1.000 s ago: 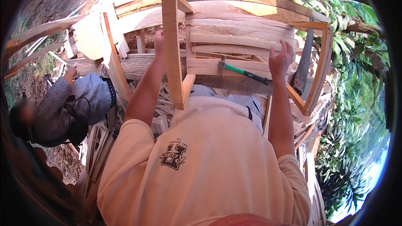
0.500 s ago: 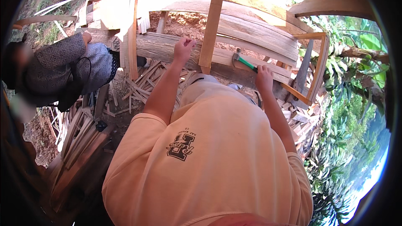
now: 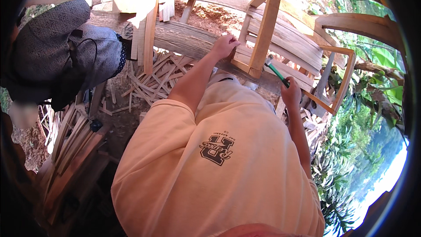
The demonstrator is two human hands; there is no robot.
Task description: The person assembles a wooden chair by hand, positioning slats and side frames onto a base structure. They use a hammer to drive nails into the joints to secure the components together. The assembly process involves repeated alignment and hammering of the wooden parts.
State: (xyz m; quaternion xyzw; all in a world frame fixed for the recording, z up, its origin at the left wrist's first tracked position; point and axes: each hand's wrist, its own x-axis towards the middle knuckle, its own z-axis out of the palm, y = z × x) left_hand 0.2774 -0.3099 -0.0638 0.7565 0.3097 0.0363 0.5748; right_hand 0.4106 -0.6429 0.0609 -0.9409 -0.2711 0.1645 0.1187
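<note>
A rectangular wooden frame (image 3: 266,28) stands upright on the plank bench (image 3: 184,37) in front of me. My left hand (image 3: 226,46) is beside its left side, fingers drawn together in a pinch. Whatever they hold, if anything, is too small to make out. In my right hand (image 3: 291,93) is a hammer (image 3: 277,72) with a green and black handle, gripped near the handle's end. The hammer's metal head is close to the frame's lower right corner; whether they touch, I cannot tell.
A handsaw (image 3: 325,79) lies by a second wooden frame (image 3: 345,81) at the bench's right end. Another person (image 3: 94,59) sits at left, near upright boards (image 3: 151,30). Wood strips (image 3: 151,79) litter the ground, and more lumber (image 3: 72,149) is piled at lower left.
The hammer lay on the bench under my right hand; now it is gripped and lifted. The upright frame has turned from edge-on, showing its opening. My view has shifted.
</note>
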